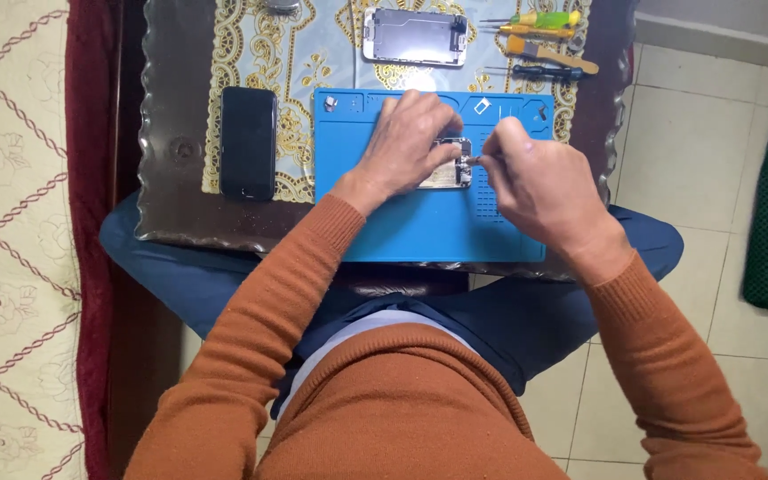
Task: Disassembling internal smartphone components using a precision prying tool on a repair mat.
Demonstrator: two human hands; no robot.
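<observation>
1. The opened phone body [448, 169] lies mid-way on the blue repair mat [420, 222], internals exposed.
2. Left hand [406, 142] presses it down; right hand [540, 182] pinches a thin tool [476, 160] at its edge.
3. Above the mat lies a detached screen [415, 37]; screwdrivers [540, 40] beside it.

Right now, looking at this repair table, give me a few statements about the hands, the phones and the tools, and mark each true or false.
1. The left hand rests on the opened phone body on the blue rubber work mat. True.
2. The right hand is empty. False: it pinches a thin tool at the phone.
3. The black slab phone lies on the mat. False: it lies left of it.
4. The screwdrivers lie beyond the mat. True.
</observation>
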